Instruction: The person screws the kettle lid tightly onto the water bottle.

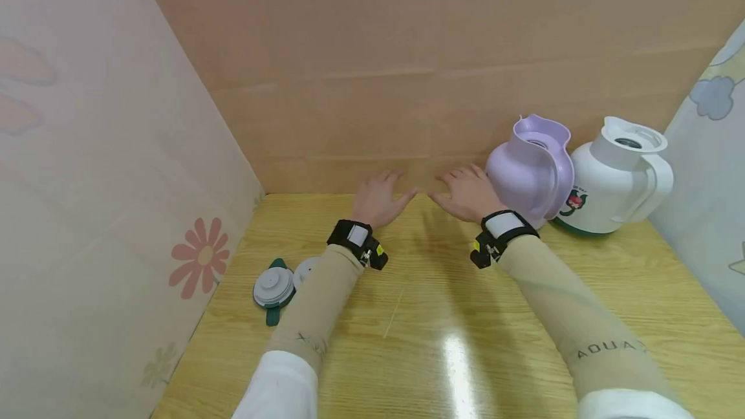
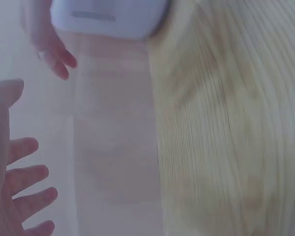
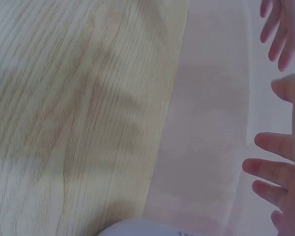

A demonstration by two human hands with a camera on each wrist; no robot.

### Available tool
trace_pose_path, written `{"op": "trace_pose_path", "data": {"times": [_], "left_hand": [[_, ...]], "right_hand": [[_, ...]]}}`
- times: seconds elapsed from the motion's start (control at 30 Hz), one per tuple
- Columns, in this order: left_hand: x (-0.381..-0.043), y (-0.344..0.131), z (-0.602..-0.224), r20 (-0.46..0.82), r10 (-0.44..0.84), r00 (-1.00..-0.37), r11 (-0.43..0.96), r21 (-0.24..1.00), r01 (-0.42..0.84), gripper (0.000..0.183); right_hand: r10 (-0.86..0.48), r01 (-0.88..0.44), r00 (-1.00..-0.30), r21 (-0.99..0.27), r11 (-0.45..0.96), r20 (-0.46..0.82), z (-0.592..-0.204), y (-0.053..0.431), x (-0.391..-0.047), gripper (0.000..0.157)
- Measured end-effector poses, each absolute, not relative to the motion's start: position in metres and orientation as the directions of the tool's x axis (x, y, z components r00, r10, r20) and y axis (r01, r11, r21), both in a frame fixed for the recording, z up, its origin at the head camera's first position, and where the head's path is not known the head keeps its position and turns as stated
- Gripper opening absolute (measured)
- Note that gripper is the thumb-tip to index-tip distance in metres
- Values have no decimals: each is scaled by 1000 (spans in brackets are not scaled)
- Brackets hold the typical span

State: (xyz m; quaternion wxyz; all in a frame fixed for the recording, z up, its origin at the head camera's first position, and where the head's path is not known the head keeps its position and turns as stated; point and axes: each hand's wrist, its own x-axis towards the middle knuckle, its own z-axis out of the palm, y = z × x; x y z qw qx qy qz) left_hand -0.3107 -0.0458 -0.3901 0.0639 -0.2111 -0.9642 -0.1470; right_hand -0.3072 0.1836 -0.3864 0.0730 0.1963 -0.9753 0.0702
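Both hands hover over the far part of the wooden table, fingers spread and palms empty. My left hand (image 1: 378,200) is left of centre, its thumb pointing at the other hand. My right hand (image 1: 468,194) is beside a lilac thermos jug (image 1: 518,176), in front of its left side; whether they touch I cannot tell. Right of that jug stands a white thermos jug (image 1: 608,180) with a green base and a printed figure. Both jugs have their tops uncovered. At the left lie a grey and green lid (image 1: 273,286) and a pale lid (image 1: 304,270), partly hidden by my left forearm.
The wooden table (image 1: 419,354) meets a brown papered wall (image 1: 361,83) at the back. A patterned wall covering (image 1: 116,180) closes the left side, and another (image 1: 710,225) the right. A thin pale strip (image 1: 393,314) shows on the tabletop.
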Motion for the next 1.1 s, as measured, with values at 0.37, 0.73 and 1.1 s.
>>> {"op": "trace_pose_path", "data": {"times": [0.37, 0.73, 1.1], "left_hand": [[-289, -30, -405, 255, 395, -883, 762, 446, 470, 67], [-272, -13, -412, 255, 430, -866, 715, 490, 500, 68], [-257, 2, -421, 219, 446, -868, 679, 550, 487, 73]], "right_hand": [[-322, -409, -874, -191, 893, 365, -365, 207, -284, 43], [-4, -370, -660, -321, 872, 751, -334, 252, -256, 29], [405, -111, -660, -615, 780, 633, -337, 295, -240, 70]]}}
